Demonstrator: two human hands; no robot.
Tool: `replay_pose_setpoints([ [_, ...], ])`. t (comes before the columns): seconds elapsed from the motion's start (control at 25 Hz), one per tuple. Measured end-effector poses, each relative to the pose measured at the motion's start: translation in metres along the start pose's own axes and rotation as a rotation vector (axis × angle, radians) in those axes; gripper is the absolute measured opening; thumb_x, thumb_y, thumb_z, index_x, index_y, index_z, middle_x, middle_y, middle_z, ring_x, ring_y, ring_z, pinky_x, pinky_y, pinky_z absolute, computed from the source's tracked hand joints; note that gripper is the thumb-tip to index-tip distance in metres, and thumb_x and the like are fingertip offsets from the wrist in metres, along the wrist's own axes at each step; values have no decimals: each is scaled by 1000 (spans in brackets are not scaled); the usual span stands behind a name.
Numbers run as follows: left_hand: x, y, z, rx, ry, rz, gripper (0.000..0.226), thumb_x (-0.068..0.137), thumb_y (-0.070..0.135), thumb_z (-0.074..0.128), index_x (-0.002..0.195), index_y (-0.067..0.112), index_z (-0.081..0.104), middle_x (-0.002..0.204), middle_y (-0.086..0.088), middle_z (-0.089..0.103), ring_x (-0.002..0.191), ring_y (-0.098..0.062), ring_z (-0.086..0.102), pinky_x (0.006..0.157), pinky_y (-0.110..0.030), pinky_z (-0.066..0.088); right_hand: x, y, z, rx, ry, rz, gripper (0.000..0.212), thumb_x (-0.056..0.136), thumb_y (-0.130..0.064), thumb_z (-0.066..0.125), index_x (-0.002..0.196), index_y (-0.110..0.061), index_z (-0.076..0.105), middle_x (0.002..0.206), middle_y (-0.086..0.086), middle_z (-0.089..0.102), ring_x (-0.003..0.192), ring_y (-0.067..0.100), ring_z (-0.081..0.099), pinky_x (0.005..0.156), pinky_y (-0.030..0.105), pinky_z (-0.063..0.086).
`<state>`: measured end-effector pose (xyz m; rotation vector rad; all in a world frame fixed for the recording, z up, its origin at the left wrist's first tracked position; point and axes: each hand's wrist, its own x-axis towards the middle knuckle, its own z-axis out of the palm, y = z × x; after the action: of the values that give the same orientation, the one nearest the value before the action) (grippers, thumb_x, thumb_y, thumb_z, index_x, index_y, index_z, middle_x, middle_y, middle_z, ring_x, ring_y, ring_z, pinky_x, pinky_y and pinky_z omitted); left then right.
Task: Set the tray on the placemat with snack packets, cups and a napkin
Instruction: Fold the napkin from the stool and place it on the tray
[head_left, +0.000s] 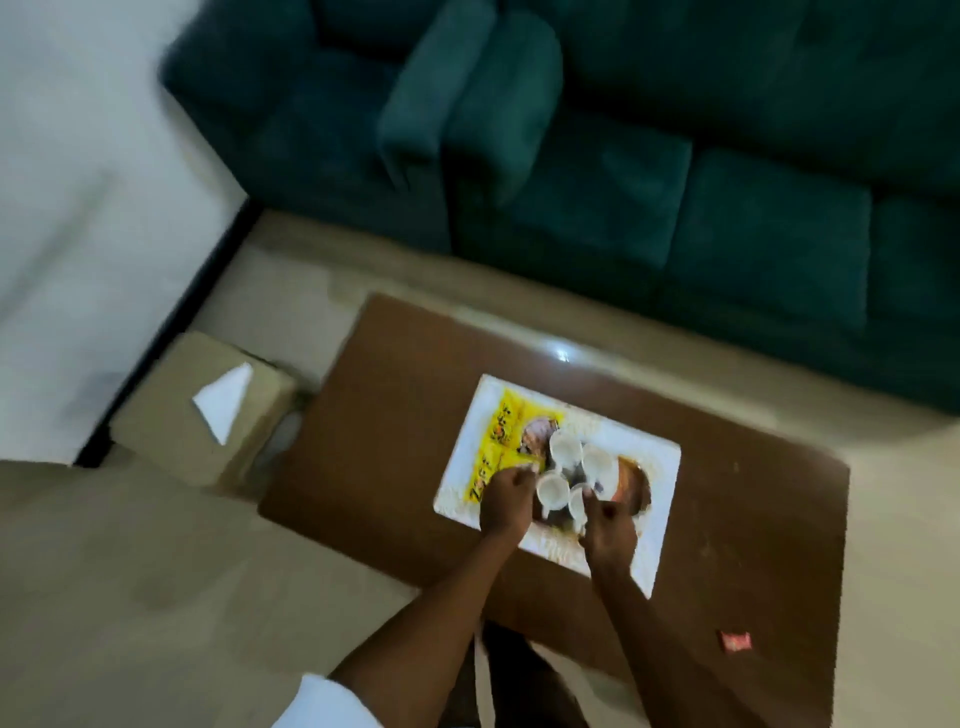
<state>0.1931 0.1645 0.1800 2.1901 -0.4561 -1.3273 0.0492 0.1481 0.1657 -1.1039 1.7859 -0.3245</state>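
Observation:
A white rectangular tray or placemat (660, 467) lies on the brown table (405, 415); blur keeps me from telling which it is. Yellow snack packets (506, 431) lie on its far left part. Several white cups (565, 449) stand clustered in its middle. My left hand (504, 504) rests with curled fingers against the packets' near edge, beside the near-left cup (551, 491). My right hand (608, 530) pinches the rim of the near-right cup (577, 501). A white folded napkin (224, 402) lies on a cardboard box left of the table.
The cardboard box (171, 431) stands on the floor by the table's left end. A dark green sofa (675, 197) runs behind the table. A small red packet (735, 642) lies on the table's near right. A white wall is at the left.

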Motion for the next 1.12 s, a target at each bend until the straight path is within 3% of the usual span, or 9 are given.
replay_pose_setpoints([
  [0.12,-19,68,-76,99,120,165,38,104,38,52,98,4,68,106,-22,72,103,-40,66,86,-43,53,-1,-95,-21,-215,-37,-315,53,103,-51,52,105,-1,68,99,19,72,100,41,69,89,45,49],
  [0.24,-43,135,-180,142,293,336,37,105,40,50,115,8,67,118,-18,71,113,-36,65,94,-41,50,-8,-215,-33,-307,-51,-557,53,105,-43,53,122,6,62,117,29,66,114,45,62,97,48,48],
  [0.36,-64,193,-284,259,495,510,45,106,41,48,134,9,60,133,-15,64,125,-32,59,102,-38,46,-37,-335,-32,-343,18,-727,58,105,-45,54,142,0,54,137,25,56,131,44,52,110,49,44],
  [0.52,-106,228,-418,263,716,657,59,104,48,47,147,7,49,151,-14,53,141,-29,48,116,-41,39,-118,-459,-9,-343,84,-928,60,104,-53,51,146,-10,51,145,20,50,136,41,47,110,50,44],
  [0.72,-138,187,-573,296,885,714,67,103,52,46,153,8,40,159,-13,43,149,-30,38,122,-42,32,-223,-552,76,-289,93,-1120,66,101,-59,51,152,-16,47,152,17,47,141,41,43,112,52,43],
  [0.92,-163,118,-713,355,940,627,74,105,55,38,160,7,28,166,-16,30,154,-33,30,125,-46,28,-315,-612,174,-262,70,-1243,72,99,-66,48,152,-17,44,155,17,46,141,42,44,108,55,43],
  [1.12,-165,54,-805,340,1026,520,76,104,57,38,160,7,26,167,-17,29,154,-34,29,125,-47,27,-377,-645,261,-314,-1,-1326,69,98,-65,49,146,-15,49,150,17,51,138,42,47,102,53,46],
])
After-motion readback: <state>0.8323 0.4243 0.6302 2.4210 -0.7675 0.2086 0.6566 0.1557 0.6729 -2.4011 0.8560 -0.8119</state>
